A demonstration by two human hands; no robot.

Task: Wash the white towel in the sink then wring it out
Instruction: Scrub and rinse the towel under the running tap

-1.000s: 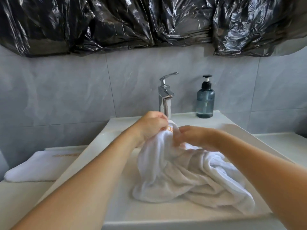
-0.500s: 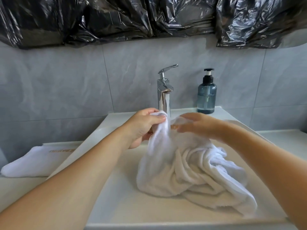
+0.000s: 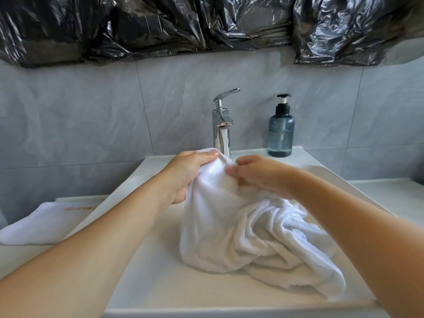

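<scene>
Lower centre: white towel (image 3: pixel 241 228), terry-textured and crumpled, heaped in the white sink (image 3: pixel 160 290). Centre: top fold bunched between left hand (image 3: pixel 188 173) and right hand (image 3: pixel 257 175), fingers of both curled round it, directly before the chrome faucet (image 3: pixel 221 127). Left edge: second towel (image 3: pixel 43 223), gold lettering unreadable.
</scene>
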